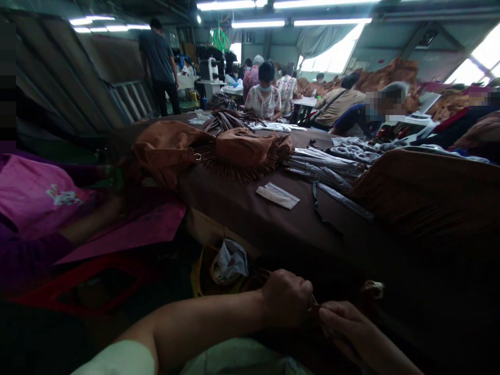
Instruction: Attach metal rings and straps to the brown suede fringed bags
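Low in front of my lap, my left hand [287, 297] is closed in a fist. My right hand [344, 325] pinches with thumb and fingers just to the right of it. Between the two hands shows a small shiny metal piece [313, 300], too small and dark to name. Dark material, hard to make out, lies beneath them. A pale ring-like piece [374, 288] sits beyond my right hand. Farther up the brown-covered table [242, 208] rest a flat clear packet [278, 196] and a dark strap [318, 205].
Brown fringed bags [246, 148] and plastic-wrapped strips [324, 164] lie across the table. At the right is a large fringed brown piece [437, 182]. A yellow basket [197, 271] with a white bag stands below the edge. A person in a pink apron [39, 198] works at left.
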Available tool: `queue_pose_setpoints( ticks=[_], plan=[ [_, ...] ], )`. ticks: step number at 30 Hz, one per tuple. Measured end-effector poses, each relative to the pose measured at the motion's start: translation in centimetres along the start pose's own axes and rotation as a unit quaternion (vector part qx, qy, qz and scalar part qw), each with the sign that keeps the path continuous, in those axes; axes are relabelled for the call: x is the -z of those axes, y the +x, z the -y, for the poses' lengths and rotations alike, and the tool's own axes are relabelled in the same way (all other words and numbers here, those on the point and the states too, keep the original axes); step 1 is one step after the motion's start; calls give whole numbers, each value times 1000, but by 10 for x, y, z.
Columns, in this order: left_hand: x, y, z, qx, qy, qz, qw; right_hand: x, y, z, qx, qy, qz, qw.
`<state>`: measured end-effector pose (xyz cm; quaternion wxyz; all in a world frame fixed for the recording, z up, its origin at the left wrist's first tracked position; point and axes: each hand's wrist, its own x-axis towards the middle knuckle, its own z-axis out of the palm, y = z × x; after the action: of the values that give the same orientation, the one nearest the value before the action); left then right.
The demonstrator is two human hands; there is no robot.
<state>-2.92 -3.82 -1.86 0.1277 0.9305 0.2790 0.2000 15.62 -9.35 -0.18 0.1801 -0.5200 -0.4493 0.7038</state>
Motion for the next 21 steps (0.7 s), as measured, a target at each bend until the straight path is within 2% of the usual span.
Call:
queue_pose_setpoints(
  ticks=[6, 12, 14, 16, 19, 21],
  plan=[
    [-4, -5, -4, -41, 21, 17, 999, 6, -8, 7, 4, -24, 29, 999],
    [-13, -16, -8, -80, 13, 40, 996, 13, -3, 11, -48, -35, 130, 990],
    [-12, -16, -9, -75, 1, 49, 996, 12, -3, 12, -49, -49, 132, 989],
    [-8, -13, -10, -28, -14, 56, 998, 8, -6, 14, -30, -68, 89, 993],
    [1, -2, -9, 73, -28, 73, 994, -3, -11, 16, 14, -103, -19, 994],
    [5, 3, -9, 95, -31, 66, 993, -11, -13, 14, 53, -130, -84, 987]
  ],
)
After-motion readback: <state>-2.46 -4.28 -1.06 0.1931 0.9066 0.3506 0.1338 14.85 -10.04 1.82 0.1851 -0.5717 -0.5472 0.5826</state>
